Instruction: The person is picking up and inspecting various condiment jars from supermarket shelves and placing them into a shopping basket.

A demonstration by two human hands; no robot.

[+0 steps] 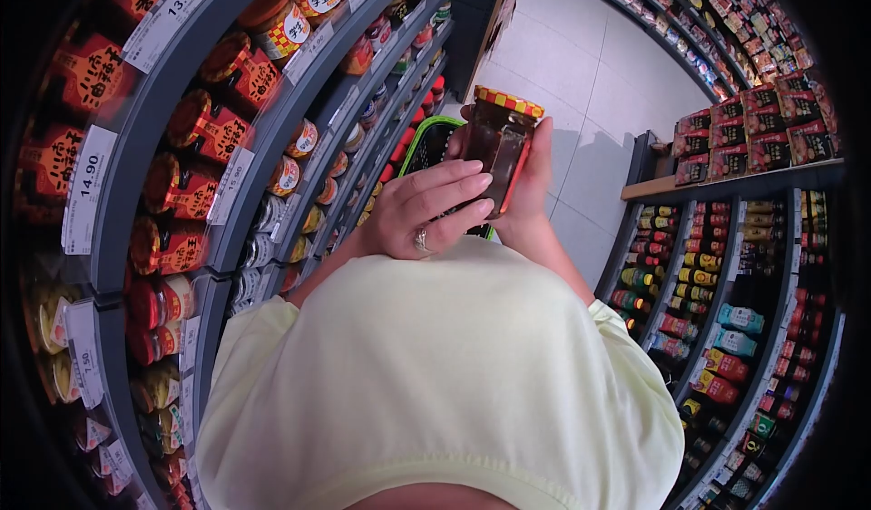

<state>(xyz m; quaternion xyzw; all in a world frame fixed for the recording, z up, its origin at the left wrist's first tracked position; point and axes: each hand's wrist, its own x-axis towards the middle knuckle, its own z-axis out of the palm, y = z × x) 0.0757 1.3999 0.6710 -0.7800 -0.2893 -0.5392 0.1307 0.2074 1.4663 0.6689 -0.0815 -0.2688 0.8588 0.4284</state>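
A glass jar [494, 152] with dark contents and a red-and-yellow checkered lid [510, 102] is held up in front of my chest, slightly tilted. My right hand [530, 179] wraps around it from the right, and fingertips show at its far left side. From the left, my left hand [434, 209], with a ring on one finger, lays its fingers across the lower part of the jar. Behind and below my hands is a black shopping basket [434, 129] with a green rim, partly hidden by the hands and jar.
Curved-looking shelves [204, 315] with jars and price tags [88, 179] run close along my left. On the right are shelves of bottles and pouches [726, 356], with stacked dark packets [758, 129] beyond. A pale tiled floor [581, 83] lies ahead.
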